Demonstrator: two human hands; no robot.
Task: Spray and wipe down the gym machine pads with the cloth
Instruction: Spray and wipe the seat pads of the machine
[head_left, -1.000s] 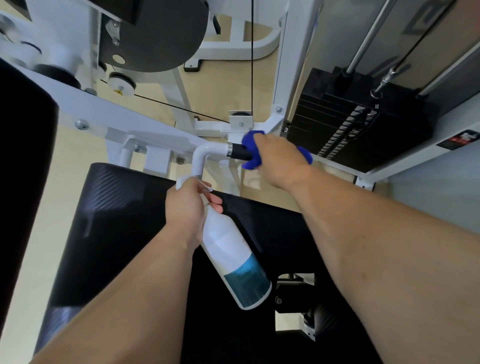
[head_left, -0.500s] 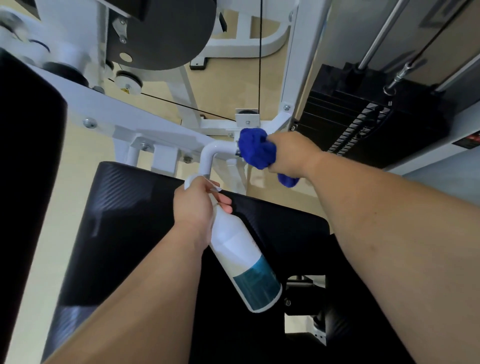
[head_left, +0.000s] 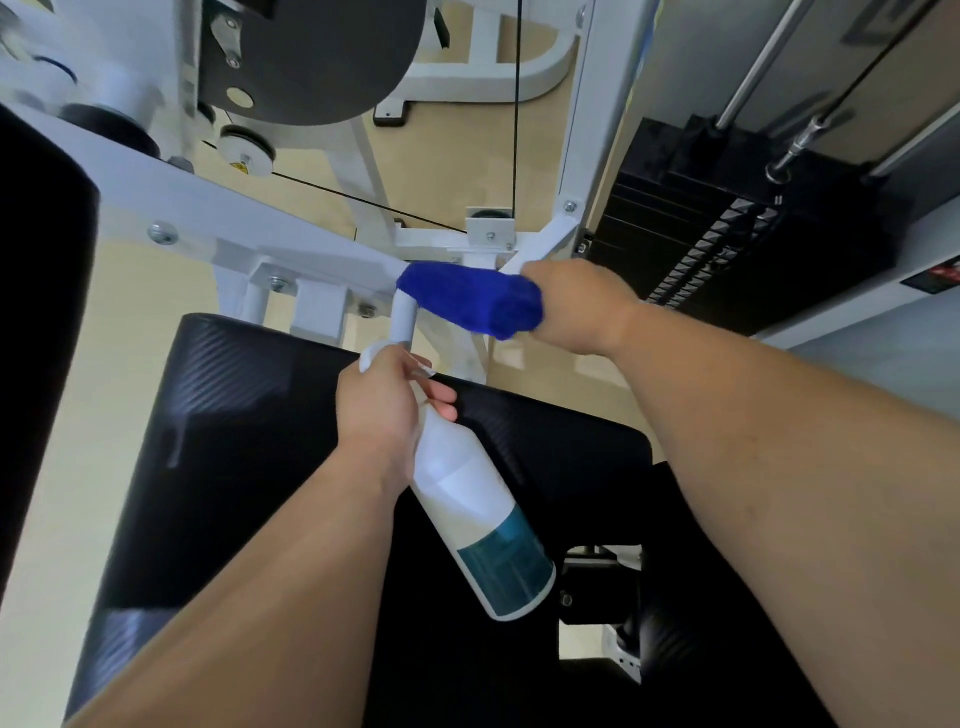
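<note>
Above the far edge of the seat pad (head_left: 249, 467), the right hand (head_left: 576, 306) is closed round one blue cloth (head_left: 467, 301). The cloth is wrapped on the white handle (head_left: 402, 321) of the machine. The fingers of this hand are hidden under the hand and the cloth, so only the curled back of it is seen.

Over the middle of the seat pad, the left hand (head_left: 382, 410) holds one white spray bottle (head_left: 467, 499) by its neck, with the fingers curled round the top part. The bottle is tilted, its base toward the near side of the pad, and a teal band shows at the base.

Both forearms cross over the seat pad and cover a large part of it; the right one hides almost all the right side.

Beyond the far right corner of the seat pad stands one black weight stack (head_left: 727, 234). Beyond the far edge a white frame beam (head_left: 218, 213) runs slanted, and behind it a thin black cable (head_left: 516, 104) goes straight up. A big dark round disc (head_left: 322, 57) is further beyond.

To the left of the seat pad a second black pad (head_left: 36, 312) fills the edge of the view, so two pads are counted. Pale yellow floor (head_left: 130, 322) shows between them.
</note>
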